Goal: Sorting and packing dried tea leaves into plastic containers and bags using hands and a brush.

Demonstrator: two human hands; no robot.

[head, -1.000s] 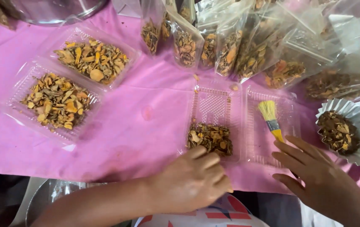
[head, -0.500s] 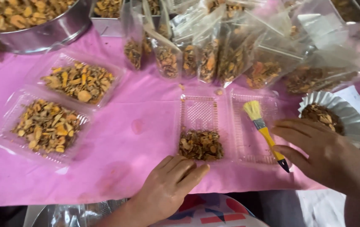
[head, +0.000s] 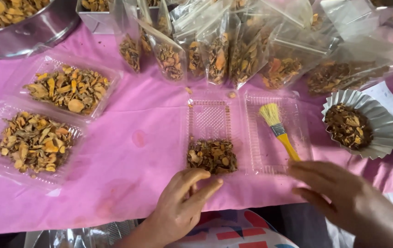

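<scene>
A clear hinged plastic tray [head: 209, 120] lies open on the pink cloth. Its left half holds a small heap of dried brown and orange slices [head: 212, 156] at the near end. A brush with pale bristles and a yellow handle [head: 277, 128] lies in the right half [head: 263, 151]. My left hand [head: 182, 204] rests on the cloth, its fingers apart and its fingertips at the tray's near edge just below the heap. My right hand [head: 343, 197] reaches in from the right, blurred. Its fingers cover the end of the brush handle, and any grip is hidden.
Two filled clear trays [head: 70, 89] [head: 31, 142] sit at the left. A steel bowl of slices [head: 22, 23] stands at the back left. Several clear bags of slices [head: 215, 50] line the back. Fluted foil cups [head: 357, 124] with darker pieces stand at the right. The table's near edge is by my hands.
My right hand has moved from beside the brush onto the end of its handle. My left hand has stayed at the tray's near edge, and the view has closed in.
</scene>
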